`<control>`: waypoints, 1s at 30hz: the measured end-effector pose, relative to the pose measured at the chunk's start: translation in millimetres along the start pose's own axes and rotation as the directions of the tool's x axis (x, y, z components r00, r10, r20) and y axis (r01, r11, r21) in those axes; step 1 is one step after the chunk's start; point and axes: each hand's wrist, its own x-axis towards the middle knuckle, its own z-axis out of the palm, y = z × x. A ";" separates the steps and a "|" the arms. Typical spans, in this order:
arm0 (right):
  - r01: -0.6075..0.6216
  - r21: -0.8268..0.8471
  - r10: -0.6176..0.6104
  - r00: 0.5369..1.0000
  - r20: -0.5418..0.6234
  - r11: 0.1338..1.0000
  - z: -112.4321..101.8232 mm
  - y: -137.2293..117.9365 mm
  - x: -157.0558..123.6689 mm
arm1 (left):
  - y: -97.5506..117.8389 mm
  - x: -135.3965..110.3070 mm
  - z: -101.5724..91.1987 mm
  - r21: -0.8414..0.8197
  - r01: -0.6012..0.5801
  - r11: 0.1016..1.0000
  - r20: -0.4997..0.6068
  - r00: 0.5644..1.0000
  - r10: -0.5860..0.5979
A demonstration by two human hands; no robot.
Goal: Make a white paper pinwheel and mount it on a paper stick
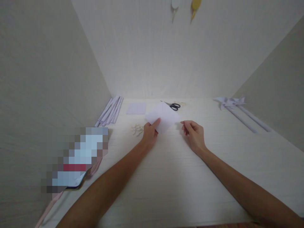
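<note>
My left hand (150, 132) is closed on a white sheet of paper (163, 115), thumb on top and fingers beneath. The sheet is turned cornerwise and held a little above the table. Just right of its right corner, apart from it, is my right hand (193, 133) with thumb and forefinger pinched together; whatever they hold, if anything, is too small to make out. Behind the sheet lie black-handled scissors (175, 106), their blades partly covered by it. Thin beige pieces (137, 129) lie left of my left hand. A flat square of white paper (136, 108) rests farther back.
Rolled white paper sticks (110, 110) lie at the back left. Two white paper pinwheels with sticks (231, 102) lie at the back right. A blurred-out phone (80, 158) leans at the left. Walls stand around the white table (175, 190); two hooks (196, 6) hang on the back wall.
</note>
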 end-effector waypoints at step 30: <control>-0.135 -0.585 0.147 0.989 -0.028 0.800 13.6 17.9 140.7 | 2.1 0.1 -2.6 -0.013 0.057 0.998 0.080 0.995 -0.055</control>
